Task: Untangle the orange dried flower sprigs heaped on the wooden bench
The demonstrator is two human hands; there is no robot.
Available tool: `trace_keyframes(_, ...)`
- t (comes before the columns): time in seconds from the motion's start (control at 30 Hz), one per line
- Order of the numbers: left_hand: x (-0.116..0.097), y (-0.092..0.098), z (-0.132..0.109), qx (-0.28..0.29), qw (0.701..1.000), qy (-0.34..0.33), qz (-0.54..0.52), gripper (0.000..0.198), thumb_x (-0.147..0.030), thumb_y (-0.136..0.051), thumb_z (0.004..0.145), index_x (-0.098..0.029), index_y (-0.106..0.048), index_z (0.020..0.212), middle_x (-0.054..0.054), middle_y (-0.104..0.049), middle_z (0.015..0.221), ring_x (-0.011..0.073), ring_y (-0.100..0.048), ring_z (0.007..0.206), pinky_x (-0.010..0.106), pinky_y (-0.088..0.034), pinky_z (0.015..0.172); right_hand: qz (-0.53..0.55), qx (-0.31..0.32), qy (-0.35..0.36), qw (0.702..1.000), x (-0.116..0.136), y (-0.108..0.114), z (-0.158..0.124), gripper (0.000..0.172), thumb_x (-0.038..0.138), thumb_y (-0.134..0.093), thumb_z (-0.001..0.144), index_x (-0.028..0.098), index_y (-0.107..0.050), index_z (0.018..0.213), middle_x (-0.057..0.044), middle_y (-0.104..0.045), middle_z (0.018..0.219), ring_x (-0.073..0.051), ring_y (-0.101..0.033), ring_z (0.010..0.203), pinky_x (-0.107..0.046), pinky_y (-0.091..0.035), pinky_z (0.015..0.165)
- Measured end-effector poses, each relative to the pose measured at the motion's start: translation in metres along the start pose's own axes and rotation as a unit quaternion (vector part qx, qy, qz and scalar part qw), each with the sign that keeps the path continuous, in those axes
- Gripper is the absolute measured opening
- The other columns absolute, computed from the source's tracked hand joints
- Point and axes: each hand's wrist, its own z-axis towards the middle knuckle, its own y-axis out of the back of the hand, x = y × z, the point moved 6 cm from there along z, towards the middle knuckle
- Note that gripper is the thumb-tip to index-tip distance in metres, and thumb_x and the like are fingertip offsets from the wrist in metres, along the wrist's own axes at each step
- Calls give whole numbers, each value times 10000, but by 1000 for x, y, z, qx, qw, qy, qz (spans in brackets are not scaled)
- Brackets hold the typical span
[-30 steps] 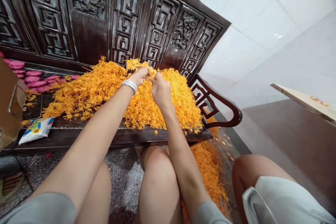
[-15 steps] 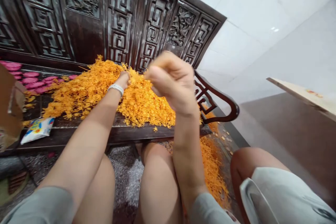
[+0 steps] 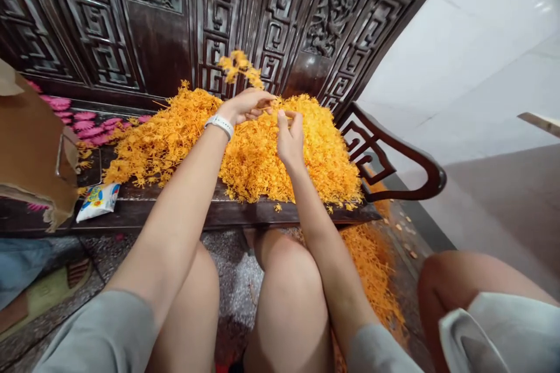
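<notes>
My left hand [image 3: 248, 106], with a white band on its wrist, is closed around a sprig of orange artificial flowers [image 3: 238, 66]. The blossoms stick up behind the hand, and its thin stem points toward my right hand. Thumb and forefinger of my right hand [image 3: 290, 137] are bent together close to my left fingertips; what they pinch is too small to make out. Both hands are just above a large pile of loose orange flowers [image 3: 258, 169] on a dark wooden bench [image 3: 166, 207].
Pink flowers [image 3: 85, 122] lie along the bench at left, beside a cardboard box [image 3: 35, 140] and a small white packet [image 3: 98, 201]. The bench's carved armrest [image 3: 433, 178] curves out at right. Orange stems [image 3: 371, 268] heap on the floor. A person's slippered foot [image 3: 48, 300] is at lower left.
My right hand, raised as a blurred fist before, has come down and meets my left. My left hand has lifted from the pile with a flower sprig. The view has shifted slightly.
</notes>
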Motion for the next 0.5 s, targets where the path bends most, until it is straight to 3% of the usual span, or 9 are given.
trace_keyframes(0.13, 7, -35, -3, 108, 991, 63, 44, 207, -129, -696, 941, -129, -626, 747, -10, -439, 589, 23, -312, 424, 190, -131, 451, -3, -50, 39, 998, 6, 6, -1, 570, 815, -447, 963, 257, -500, 1069, -37, -607, 905, -218, -633, 896, -364, -488, 786)
trace_keyframes(0.23, 15, -41, -6, 108, 989, 90, 37, 185, -145, -740, 925, -129, -625, 781, 20, -518, 623, 35, -346, 436, 186, -143, 456, -5, -64, 58, 996, 12, 14, -3, 566, 801, -370, 993, 248, -492, 975, -34, -587, 868, -218, -651, 889, -356, -503, 756)
trace_keyframes(0.3, 15, -38, -6, 59, 997, 51, 14, 185, -163, -748, 928, -130, -617, 802, 32, -566, 649, 57, -419, 465, 189, -170, 458, -21, -63, 68, 995, 16, 20, -3, 560, 779, -360, 1009, 241, -495, 926, -37, -575, 869, -222, -654, 927, -350, -517, 753)
trace_keyframes(0.43, 12, -25, -3, -116, 988, -64, -73, 245, -133, -635, 1000, -136, -561, 767, -14, -534, 645, 33, -416, 478, 186, -180, 482, -44, -5, 71, 996, 16, 25, 1, 471, 685, -497, 1016, 234, -498, 882, -32, -538, 855, -224, -633, 968, -342, -527, 763)
trace_keyframes(0.5, 21, -25, 3, -146, 980, -33, -128, 260, -134, -618, 1017, -150, -540, 769, -51, -473, 604, 19, -369, 455, 180, -178, 481, -40, 38, 67, 996, 18, 20, 1, 423, 621, -580, 1006, 235, -487, 861, -27, -518, 837, -222, -618, 960, -340, -522, 771)
